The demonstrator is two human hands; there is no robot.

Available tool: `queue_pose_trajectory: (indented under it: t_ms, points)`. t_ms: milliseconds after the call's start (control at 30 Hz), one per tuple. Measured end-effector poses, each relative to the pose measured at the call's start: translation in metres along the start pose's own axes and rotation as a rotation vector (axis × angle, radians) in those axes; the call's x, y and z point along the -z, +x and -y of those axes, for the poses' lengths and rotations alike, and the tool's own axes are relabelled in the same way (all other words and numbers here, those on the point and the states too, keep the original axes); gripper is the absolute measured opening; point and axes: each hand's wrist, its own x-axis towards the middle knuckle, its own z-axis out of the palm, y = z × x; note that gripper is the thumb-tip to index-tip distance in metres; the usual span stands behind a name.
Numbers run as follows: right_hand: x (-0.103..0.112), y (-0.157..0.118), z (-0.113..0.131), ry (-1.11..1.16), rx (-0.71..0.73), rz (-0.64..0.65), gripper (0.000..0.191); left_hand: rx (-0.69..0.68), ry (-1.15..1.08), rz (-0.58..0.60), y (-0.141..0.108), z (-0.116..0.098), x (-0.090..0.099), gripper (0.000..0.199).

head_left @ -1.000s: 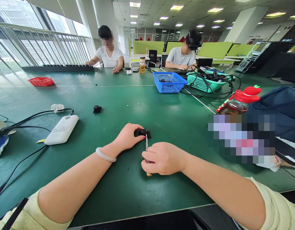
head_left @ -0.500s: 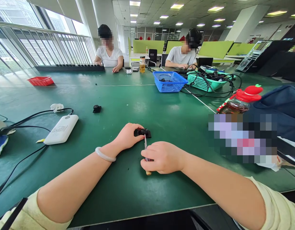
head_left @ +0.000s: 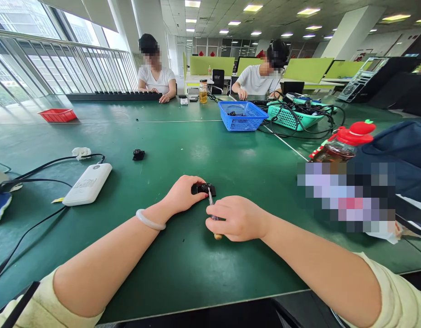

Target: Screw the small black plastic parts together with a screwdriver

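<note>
On the green table [head_left: 156, 173] lies a small flat black part [head_left: 212, 189], pinched at its left end between the thumb and fingers of my left hand [head_left: 186, 193]. My right hand [head_left: 236, 218] grips a thin screwdriver [head_left: 211, 200] with a see-through handle and a yellowish end. Its tip points away from me and meets the black part, or comes very close to it; contact is too small to make out. Further off to the left sits a second small black piece [head_left: 138, 155], apart from both hands.
On the left are a white power bank [head_left: 88, 184] with black cables and a red tray [head_left: 58, 115]. Beyond are a blue basket [head_left: 243, 123] and a green basket [head_left: 292, 120] heaped with cables. To the right stands a red-capped bottle [head_left: 336, 150]. Two people sit opposite.
My right hand has shifted slightly right and away from me, so the screwdriver slants more. My left hand stays put. Opposite, one person's long black bar has slid right.
</note>
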Motion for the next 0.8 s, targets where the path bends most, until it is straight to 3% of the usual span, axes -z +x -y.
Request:
queue_pose_trajectory:
  t_ms: [467,700,800]
  points:
    - [-0.003,-0.002,0.001,0.065,-0.038,0.035,0.018,0.006,-0.003,0.005,0.000,-0.001,0.000,0.028]
    - [-0.015,-0.005,0.002,0.089,-0.038,0.191,0.016,0.018,0.001,0.007,0.000,-0.002,0.001,0.029]
    - [-0.014,-0.005,0.001,0.099,-0.041,0.152,0.016,0.002,-0.009,0.006,-0.001,-0.001,0.001,0.032]
